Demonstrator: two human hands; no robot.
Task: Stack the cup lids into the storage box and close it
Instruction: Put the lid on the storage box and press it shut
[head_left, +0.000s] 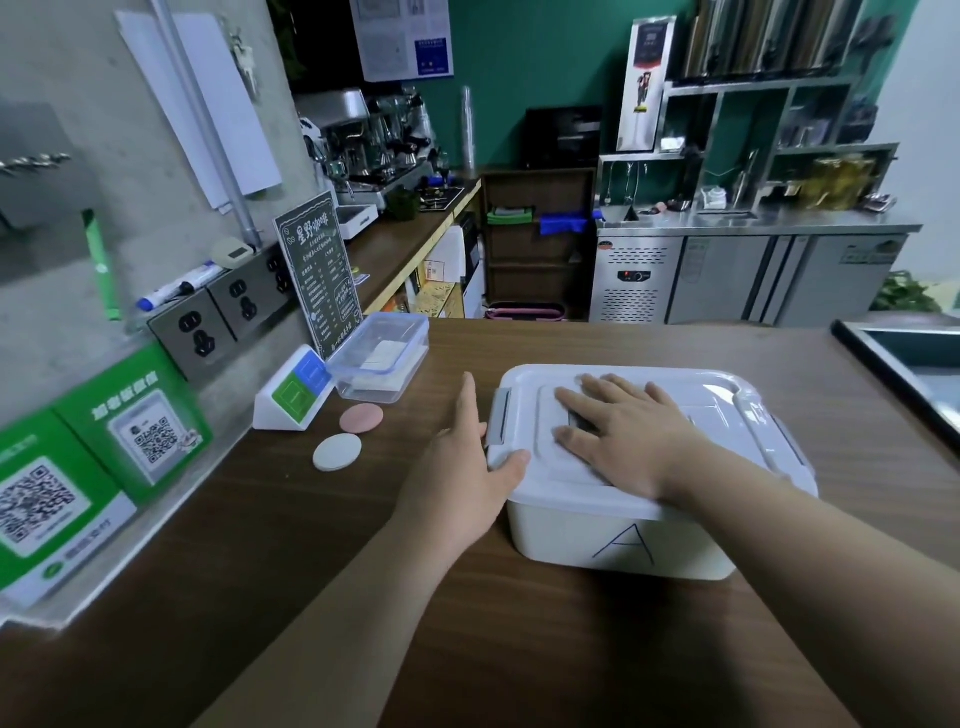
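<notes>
- White storage box (623, 540) sits on the wooden counter (363, 597), right of centre, near the person; blue letter A (626, 545) is on its near wall.
- Box lid (727, 400) is on top of the box, lying flat.
- Right hand (623, 436) lies palm down on the middle of the lid, fingers straight and slightly spread, pointing left and far.
- Left hand (462, 467) is at the box's left end, fingers straight and pressed together, pointing far, just beside the grey left latch (500, 415); its thumb is splayed out and presses on the lid's near-left corner.
- Right latch (789, 441) is partly seen at the right end. Cannot tell if either latch is clipped.
- Box contents are hidden under the lid.
- Left of the box, apart from it: a pink disc (362, 418) and a white disc (337, 452) flat on the counter.
- Farther left: a clear plastic container (384, 358), no cover on it, just beside a white stand (293, 397) with green and blue squares.
- A dark menu sign (318, 270) stands behind those; green QR signs (140, 431) lean on the left wall.
- Far back: espresso machine (363, 145), steel fridge counter (753, 275).
</notes>
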